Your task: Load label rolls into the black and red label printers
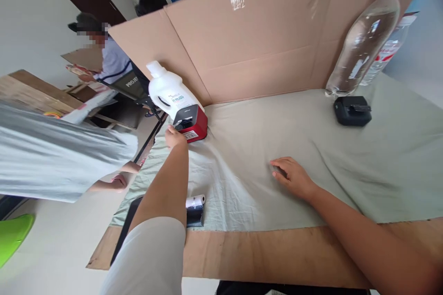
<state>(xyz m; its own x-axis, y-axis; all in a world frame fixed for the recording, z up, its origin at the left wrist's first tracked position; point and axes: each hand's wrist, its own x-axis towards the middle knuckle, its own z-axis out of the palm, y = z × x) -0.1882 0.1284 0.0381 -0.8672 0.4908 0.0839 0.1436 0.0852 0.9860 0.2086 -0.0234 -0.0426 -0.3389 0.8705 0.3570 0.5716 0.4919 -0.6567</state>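
My left hand [176, 138] reaches to the far left of the table, closed around the near left side of a small red box-shaped device [198, 125] with a black top and a white label. Some of its fingers are hidden. Right behind the device leans a white handled jug [169, 90] with a cap. My right hand [290, 176] is over the cloth near the middle of the table, holding nothing, its fingers loosely bent and the thumb apart. Below my left forearm, partly covered by it, lie a white roll [195, 201] and a dark packet [195, 216].
A light green cloth [259, 133] covers the wooden table [270, 253]. Behind it stands a cardboard panel [256, 41]. At the right are a large clear bottle [367, 41], a smaller bottle [387, 50] and a black device [353, 111]. Two other people are at the left.
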